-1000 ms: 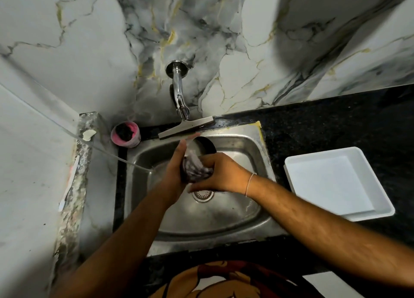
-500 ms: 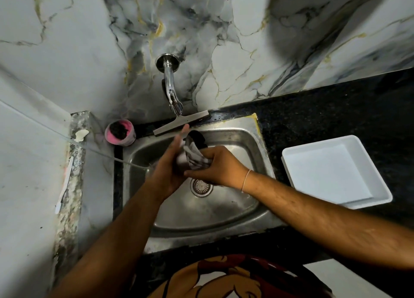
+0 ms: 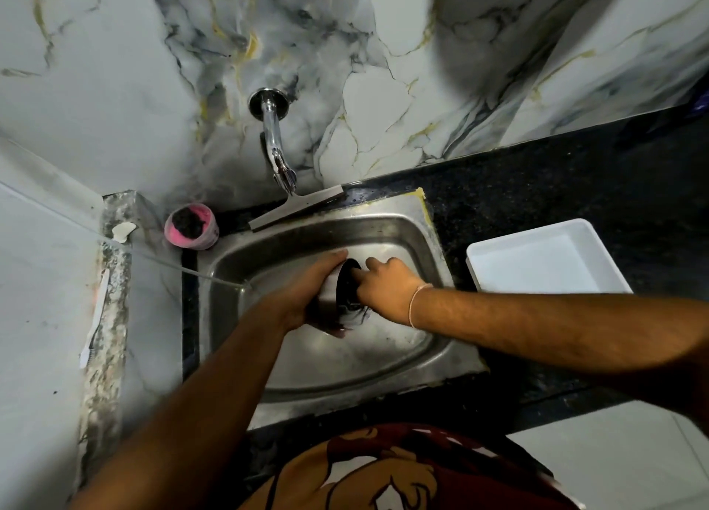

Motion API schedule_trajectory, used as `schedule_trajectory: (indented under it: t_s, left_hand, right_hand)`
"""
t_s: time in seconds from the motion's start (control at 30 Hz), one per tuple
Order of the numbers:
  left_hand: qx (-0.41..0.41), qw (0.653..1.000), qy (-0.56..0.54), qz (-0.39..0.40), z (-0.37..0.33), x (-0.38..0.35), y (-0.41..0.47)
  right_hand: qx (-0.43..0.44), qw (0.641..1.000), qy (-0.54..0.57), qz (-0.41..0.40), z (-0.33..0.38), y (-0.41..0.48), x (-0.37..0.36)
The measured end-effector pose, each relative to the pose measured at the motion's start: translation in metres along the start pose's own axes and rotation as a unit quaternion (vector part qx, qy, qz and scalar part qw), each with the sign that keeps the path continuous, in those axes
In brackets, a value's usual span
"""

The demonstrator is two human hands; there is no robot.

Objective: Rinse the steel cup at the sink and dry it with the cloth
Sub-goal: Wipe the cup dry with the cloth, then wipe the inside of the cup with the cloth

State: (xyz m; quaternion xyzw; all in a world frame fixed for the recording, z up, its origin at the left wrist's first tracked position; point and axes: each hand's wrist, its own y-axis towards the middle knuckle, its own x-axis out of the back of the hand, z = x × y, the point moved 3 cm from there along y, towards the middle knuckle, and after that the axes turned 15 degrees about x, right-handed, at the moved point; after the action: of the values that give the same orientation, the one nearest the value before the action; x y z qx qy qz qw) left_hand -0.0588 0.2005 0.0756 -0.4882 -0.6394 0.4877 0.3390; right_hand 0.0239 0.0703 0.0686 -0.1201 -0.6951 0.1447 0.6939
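Observation:
The steel cup [image 3: 329,305] lies on its side above the steel sink [image 3: 383,237], its dark mouth facing right. My left hand [image 3: 307,291] wraps around the cup's body from the left. My right hand [image 3: 387,289] is pushed into the mouth, fingers inside, holding a grey-white cloth [image 3: 355,315] of which only a crumpled edge shows below the rim. The tap [image 3: 277,152] juts from the marble wall above the sink; I see no water running.
A white square tray [image 3: 544,258] sits on the black counter right of the sink. A pink tub [image 3: 191,226] with a dark scrubber stands at the sink's back left corner. A flat steel bar [image 3: 297,207] lies along the back rim. A stone ledge [image 3: 103,317] borders the left.
The cup has tipped over so that its mouth faces right. My right hand has gone from wiping the outside with the cloth to pushing the cloth inside the cup.

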Motion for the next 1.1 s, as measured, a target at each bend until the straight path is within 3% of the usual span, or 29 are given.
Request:
schedule_trajectory:
  t_s: [0.13, 0.2, 0.23, 0.27, 0.3, 0.37, 0.4, 0.43, 0.47, 0.53, 0.6, 0.73, 0.8, 0.9, 1.0, 1.1]
  left_hand:
    - [0.084, 0.985, 0.136, 0.067, -0.001, 0.004, -0.003]
    - [0.074, 0.984, 0.121, 0.106, 0.002, 0.004, -0.004]
    - [0.060, 0.987, 0.090, 0.122, 0.004, 0.003, -0.004]
    - [0.045, 0.988, 0.052, 0.136, 0.007, 0.001, -0.002]
    - [0.031, 0.989, 0.012, 0.145, 0.011, -0.003, -0.001]
    - [0.026, 0.979, -0.083, 0.183, 0.017, -0.012, 0.008]
    - [0.034, 0.971, -0.120, 0.205, 0.019, -0.020, 0.011]
    - [0.038, 0.964, -0.141, 0.222, 0.019, -0.033, 0.013]
    - [0.037, 0.962, -0.147, 0.226, 0.016, -0.048, 0.013]
    - [0.014, 0.971, -0.134, 0.197, 0.009, -0.073, 0.017]
    - [0.004, 0.978, -0.125, 0.168, 0.001, -0.095, 0.024]
    - [-0.040, 0.985, -0.095, 0.139, -0.022, -0.143, 0.040]
    - [-0.055, 0.987, -0.046, 0.144, -0.035, -0.175, 0.048]
    - [-0.070, 0.989, 0.033, 0.129, -0.054, -0.210, 0.064]
    - [-0.100, 0.985, 0.114, 0.083, -0.072, -0.243, 0.081]
    - [-0.135, 0.972, 0.193, 0.009, -0.090, -0.278, 0.087]
  right_hand:
    - [-0.085, 0.988, 0.064, -0.112, 0.014, -0.019, -0.014]
    - [-0.143, 0.955, 0.139, -0.222, 0.019, -0.042, -0.022]
    - [-0.180, 0.920, 0.202, -0.283, 0.019, -0.058, -0.027]
    - [-0.215, 0.866, 0.303, -0.336, 0.018, -0.075, -0.033]
    - [-0.251, 0.781, 0.422, -0.387, 0.015, -0.095, -0.037]
    - [-0.338, 0.559, 0.623, -0.431, 0.006, -0.137, -0.055]
    - [-0.376, 0.473, 0.675, -0.422, 0.002, -0.160, -0.066]
    - [-0.404, 0.416, 0.703, -0.412, -0.004, -0.183, -0.081]
    - [-0.434, 0.381, 0.705, -0.412, -0.012, -0.206, -0.096]
    - [-0.490, 0.384, 0.665, -0.412, -0.033, -0.247, -0.121]
    - [-0.533, 0.416, 0.604, -0.422, -0.058, -0.285, -0.137]
    - [-0.595, 0.554, 0.433, -0.389, -0.109, -0.326, -0.156]
    - [-0.619, 0.601, 0.363, -0.351, -0.136, -0.332, -0.177]
    - [-0.579, 0.669, 0.343, -0.316, -0.158, -0.318, -0.217]
    - [-0.486, 0.786, 0.324, -0.202, -0.159, -0.288, -0.262]
    - [-0.451, 0.824, 0.321, -0.118, -0.149, -0.273, -0.286]
